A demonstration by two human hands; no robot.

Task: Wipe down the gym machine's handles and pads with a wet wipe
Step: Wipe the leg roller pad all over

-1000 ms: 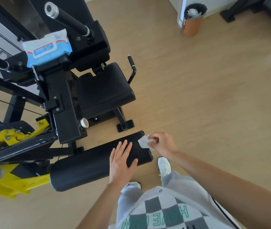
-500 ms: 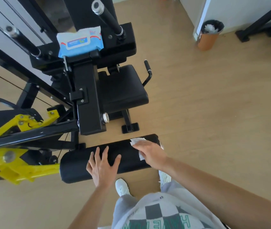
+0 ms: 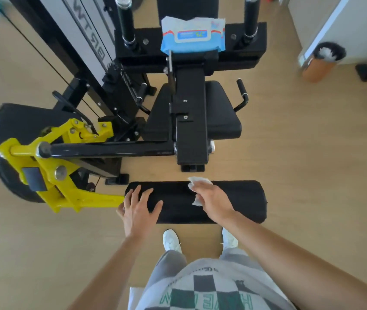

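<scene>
At the machine's near end: black roller pad (image 3: 234,201) lies crosswise, just ahead of two white shoes (image 3: 171,240) on the wood floor (image 3: 312,175).
Right hand (image 3: 213,201): fingers flat and together, pressing the wet wipe (image 3: 197,185) onto the top of the pad, about mid-length.
Left hand (image 3: 140,208): fingers spread, palm resting on the pad's left end; holds nothing.
Hidden: most of the wipe sits under the right hand (only white edges show at the fingertips and by the thumb).
Hidden, also: the seat pad (image 3: 222,113) is partly covered by the black centre post (image 3: 191,121) in front of it.
Cut off: two upright grips (image 3: 127,25) run out of the top of the view; their ends cannot be seen.
Hard to read: print on the blue-and-white pack of wipes (image 3: 192,35), which rests on the black crossbar between the grips.
Container: orange bin (image 3: 321,61) with a dark liner, far right by the wall, well apart from the machine.
Contents: something white and crumpled; cannot tell what.
Left side: yellow lever arm (image 3: 66,193) meets the pad's left end.
</scene>
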